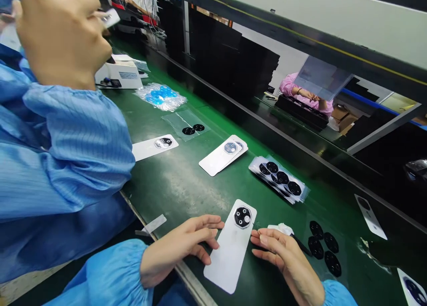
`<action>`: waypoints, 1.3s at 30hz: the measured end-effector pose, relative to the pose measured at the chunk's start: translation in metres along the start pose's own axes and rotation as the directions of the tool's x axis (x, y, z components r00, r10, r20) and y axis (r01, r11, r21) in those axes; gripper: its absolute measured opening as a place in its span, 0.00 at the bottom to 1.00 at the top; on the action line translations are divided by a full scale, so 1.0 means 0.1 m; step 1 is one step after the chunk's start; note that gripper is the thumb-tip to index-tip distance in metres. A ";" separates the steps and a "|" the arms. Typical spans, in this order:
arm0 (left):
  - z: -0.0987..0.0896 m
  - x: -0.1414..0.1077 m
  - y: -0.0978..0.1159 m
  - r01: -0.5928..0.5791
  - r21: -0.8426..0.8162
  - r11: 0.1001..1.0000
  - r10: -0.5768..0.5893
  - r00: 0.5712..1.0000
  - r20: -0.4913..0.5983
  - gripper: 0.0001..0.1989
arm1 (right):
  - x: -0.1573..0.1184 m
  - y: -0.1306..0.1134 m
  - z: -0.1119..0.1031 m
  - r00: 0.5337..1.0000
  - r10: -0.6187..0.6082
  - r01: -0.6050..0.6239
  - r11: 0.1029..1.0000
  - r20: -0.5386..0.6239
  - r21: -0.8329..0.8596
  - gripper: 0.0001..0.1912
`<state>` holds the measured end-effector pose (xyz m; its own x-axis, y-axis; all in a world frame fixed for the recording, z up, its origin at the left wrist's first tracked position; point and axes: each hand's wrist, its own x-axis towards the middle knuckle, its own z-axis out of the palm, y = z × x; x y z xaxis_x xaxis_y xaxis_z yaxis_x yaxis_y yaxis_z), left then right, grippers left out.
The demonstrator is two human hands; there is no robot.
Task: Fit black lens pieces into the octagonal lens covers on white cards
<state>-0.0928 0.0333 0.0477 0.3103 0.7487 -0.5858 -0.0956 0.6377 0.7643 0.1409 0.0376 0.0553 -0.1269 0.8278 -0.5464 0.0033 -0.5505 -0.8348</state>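
Observation:
A white phone-shaped panel [225,257] with a black octagonal piece [242,217] near its top lies on the green table [187,181], between my hands. My left hand [187,243] rests at the panel's left edge, fingers apart, the fingertips touching or just over it. On the other side, my right hand [283,257] is at the upper right edge, its thumb and forefinger pinched together; anything between them is too small to make out. Behind that hand lies a crumpled white scrap [282,228].
Two overlapping white panels [213,161] and a stack of sheets with black pieces [280,179] lie farther back. More black pieces [323,248] are at right. A person's blue sleeve [73,141] crowds the left side. Behind a rail, a person in pink [290,84] works.

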 end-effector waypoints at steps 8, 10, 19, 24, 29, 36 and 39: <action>0.09 0.27 0.02 -0.102 0.159 0.982 0.096 0.994 0.043 0.19 | 0.04 0.13 -0.01 0.998 -0.060 0.061 0.998 0.012 -0.017 0.19; 0.13 0.39 -0.05 -0.237 0.277 0.931 0.229 0.971 0.062 0.14 | 0.06 0.18 -0.03 0.995 -0.104 0.103 0.993 -0.008 -0.065 0.19; 0.35 0.59 -0.13 -0.366 0.132 0.921 0.349 0.927 0.137 0.10 | 0.08 -0.05 -0.26 0.774 -0.608 0.527 0.463 0.176 -0.713 0.16; 0.46 0.56 -0.05 -0.318 -0.085 0.944 0.329 0.917 0.225 0.16 | 0.15 -0.12 -0.34 0.635 -0.699 0.574 0.141 0.329 -0.807 0.17; 0.55 0.60 -0.04 -0.304 -0.094 0.948 0.318 0.919 0.234 0.18 | 0.18 -0.13 -0.35 0.610 -0.695 0.588 0.073 0.382 -0.806 0.19; 0.57 0.65 -0.04 -0.301 -0.099 0.948 0.317 0.914 0.255 0.17 | 0.21 -0.14 -0.36 0.600 -0.695 0.583 0.041 0.396 -0.811 0.20; 0.57 0.66 -0.04 -0.297 -0.103 0.949 0.314 0.914 0.256 0.18 | 0.22 -0.14 -0.38 0.603 -0.682 0.590 0.031 0.414 -0.807 0.21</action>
<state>-0.0178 0.0703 0.0215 0.4962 0.8381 -0.2267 -0.2804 0.4018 0.8717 0.1752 0.0679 0.0523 -0.4896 0.8297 0.2681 0.7258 0.5581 -0.4022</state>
